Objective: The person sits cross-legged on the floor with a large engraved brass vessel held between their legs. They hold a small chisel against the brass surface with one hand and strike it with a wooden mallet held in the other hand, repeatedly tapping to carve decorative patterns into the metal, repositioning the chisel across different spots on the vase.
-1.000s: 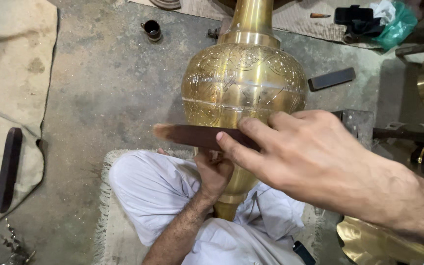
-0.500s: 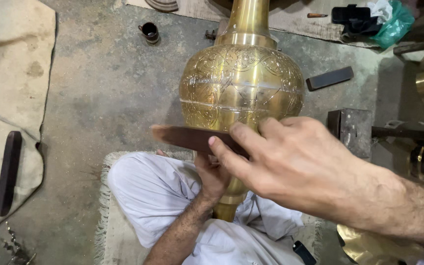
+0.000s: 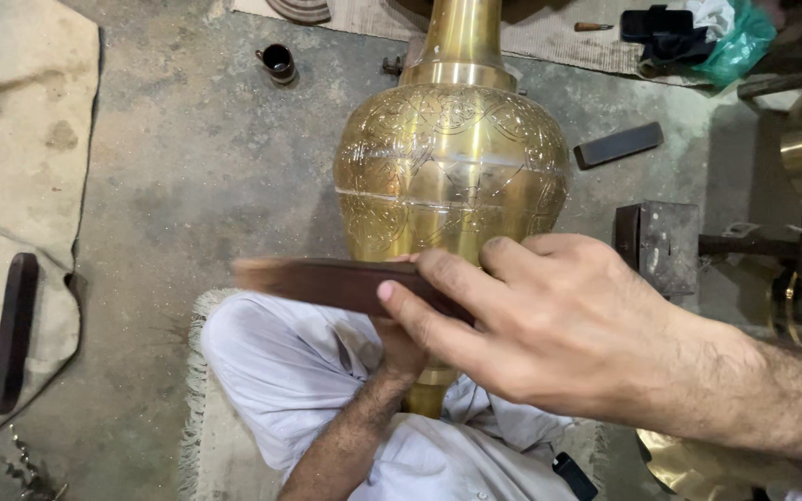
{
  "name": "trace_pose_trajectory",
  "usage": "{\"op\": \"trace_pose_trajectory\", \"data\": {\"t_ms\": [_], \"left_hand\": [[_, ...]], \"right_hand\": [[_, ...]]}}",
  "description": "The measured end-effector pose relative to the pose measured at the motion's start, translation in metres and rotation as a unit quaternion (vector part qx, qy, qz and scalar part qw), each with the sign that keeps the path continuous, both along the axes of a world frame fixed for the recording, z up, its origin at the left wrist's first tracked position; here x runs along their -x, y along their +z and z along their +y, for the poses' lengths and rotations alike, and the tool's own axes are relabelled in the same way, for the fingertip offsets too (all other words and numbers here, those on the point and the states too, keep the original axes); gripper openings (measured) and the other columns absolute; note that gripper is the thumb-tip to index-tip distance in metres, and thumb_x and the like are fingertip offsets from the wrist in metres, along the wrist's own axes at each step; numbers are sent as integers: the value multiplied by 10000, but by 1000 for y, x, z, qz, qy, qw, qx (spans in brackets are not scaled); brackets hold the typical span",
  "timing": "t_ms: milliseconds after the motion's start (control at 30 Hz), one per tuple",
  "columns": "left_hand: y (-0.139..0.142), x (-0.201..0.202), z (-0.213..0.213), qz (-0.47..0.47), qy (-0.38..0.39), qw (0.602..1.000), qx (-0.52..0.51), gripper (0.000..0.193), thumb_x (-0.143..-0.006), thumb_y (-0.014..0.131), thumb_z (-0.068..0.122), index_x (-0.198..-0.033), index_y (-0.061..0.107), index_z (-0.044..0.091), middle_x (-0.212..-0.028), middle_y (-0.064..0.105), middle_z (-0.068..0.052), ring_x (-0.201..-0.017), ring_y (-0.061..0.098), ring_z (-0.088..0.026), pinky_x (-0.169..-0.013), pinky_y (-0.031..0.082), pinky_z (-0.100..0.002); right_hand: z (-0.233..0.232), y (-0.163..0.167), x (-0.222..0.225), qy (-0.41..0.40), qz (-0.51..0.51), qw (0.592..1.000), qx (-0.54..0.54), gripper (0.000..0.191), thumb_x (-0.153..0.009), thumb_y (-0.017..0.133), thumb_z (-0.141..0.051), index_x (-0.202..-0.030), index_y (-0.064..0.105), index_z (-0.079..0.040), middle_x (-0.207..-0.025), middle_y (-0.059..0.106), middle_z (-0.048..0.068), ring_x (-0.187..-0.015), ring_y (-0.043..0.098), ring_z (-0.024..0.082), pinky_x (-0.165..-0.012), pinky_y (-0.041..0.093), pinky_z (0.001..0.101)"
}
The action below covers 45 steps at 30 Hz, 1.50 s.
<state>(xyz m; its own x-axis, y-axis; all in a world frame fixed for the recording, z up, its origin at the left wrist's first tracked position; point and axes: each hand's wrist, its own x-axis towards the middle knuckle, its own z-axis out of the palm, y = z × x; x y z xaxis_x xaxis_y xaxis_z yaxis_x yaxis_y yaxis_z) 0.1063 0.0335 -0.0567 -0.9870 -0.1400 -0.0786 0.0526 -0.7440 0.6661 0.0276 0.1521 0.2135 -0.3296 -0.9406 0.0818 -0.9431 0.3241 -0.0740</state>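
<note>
Brass vase (image 3: pixel 452 176), heavy and slick; our right hand (image 3: pixel 559 343) pinches a dark wooden bar (image 3: pixel 336 281) at its six o'clock, left hand (image 3: pixel 401 343) bracing, grip hidden.

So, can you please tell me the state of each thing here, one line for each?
brass vase: engraved, lying over the lap, neck pointing away.
dark wooden bar: held flat against the vase, blurred.
right hand: gripping the bar.
left hand: under the vase, mostly hidden.
small dark cup: upright on the floor.
dark block: lying flat on the floor.
</note>
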Motion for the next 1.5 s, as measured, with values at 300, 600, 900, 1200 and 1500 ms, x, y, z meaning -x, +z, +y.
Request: {"op": "trace_pose_trajectory", "data": {"t_ms": [300, 600, 900, 1200, 1500], "left_hand": [[-7, 7, -16, -91, 97, 978, 158, 341, -1024, 608, 81, -1315, 453, -5, -1192, 683, -134, -1081, 716, -220, -935, 628, -329], [8, 14, -16, 13, 52, 973, 225, 338, -1044, 581, -86, -1329, 424, 6, -1214, 691, -183, -1123, 706, -222, -991, 586, -312], [-19, 14, -14, 67, 48, 974, 212, 325, -1058, 602, -84, -1312, 432, 24, -1201, 704, -152, -1147, 715, -202, -1030, 594, -313], [-23, 13, -36, 135, 0, 941, 310, 328, -995, 686, 25, -1315, 625, -18, -1249, 707, -145, -1161, 710, -220, -1032, 589, -321], [-20, 14, -37, 92, 9, 936, 340, 346, -922, 620, -41, -1265, 658, -17, -1199, 734, -111, -1110, 754, -209, -962, 640, -304]], "right_hand": [[15, 17, -13, -86, 81, 991, 59, 417, -945, 732, -203, -1359, 713, -156, -1139, 749, 154, -646, 656, 142, -463, 531, 297], [42, 13, -7, -234, 38, 970, 56, 524, -788, 851, -206, -1271, 697, -74, -1113, 732, 126, -770, 728, 243, -615, 582, 342], [30, 3, 7, -223, -8, 975, 6, 449, -840, 809, -190, -1261, 704, -73, -1119, 733, 119, -802, 730, 245, -596, 573, 366], [1, -4, 26, -38, -18, 986, -159, 678, -764, 682, -340, -1427, 616, -211, -1137, 733, 158, -691, 714, 211, -538, 618, 378], [-11, -3, 30, -59, -4, 991, -118, 682, -768, 658, -384, -1429, 646, -216, -1167, 702, 119, -682, 657, 169, -576, 573, 334]]}}
